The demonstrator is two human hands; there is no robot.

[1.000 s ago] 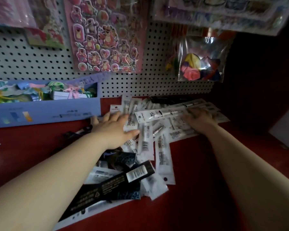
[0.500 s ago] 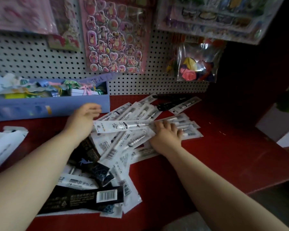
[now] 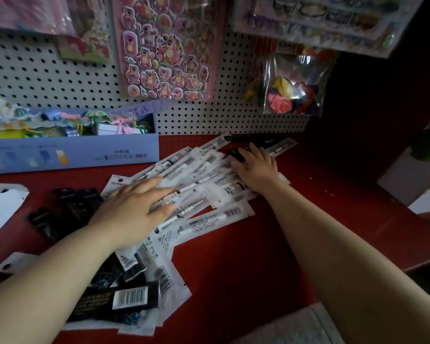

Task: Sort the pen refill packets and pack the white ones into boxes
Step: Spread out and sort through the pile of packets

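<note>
While left hand [image 3: 132, 207] and right hand [image 3: 258, 168] press them (fingers [image 3: 157, 183] straight), white packets [image 3: 204, 170] slant up-right.

A: What lies on the red tabletop [image 3: 233, 256]?
B: White refill packets [image 3: 204, 175], fanned out, with black packets [image 3: 67, 209] left of them.
A: And the left grip [image 3: 134, 207]?
B: Flat on the white pile, fingers straight. The right grip [image 3: 257, 167] rests spread on its far end.
</note>
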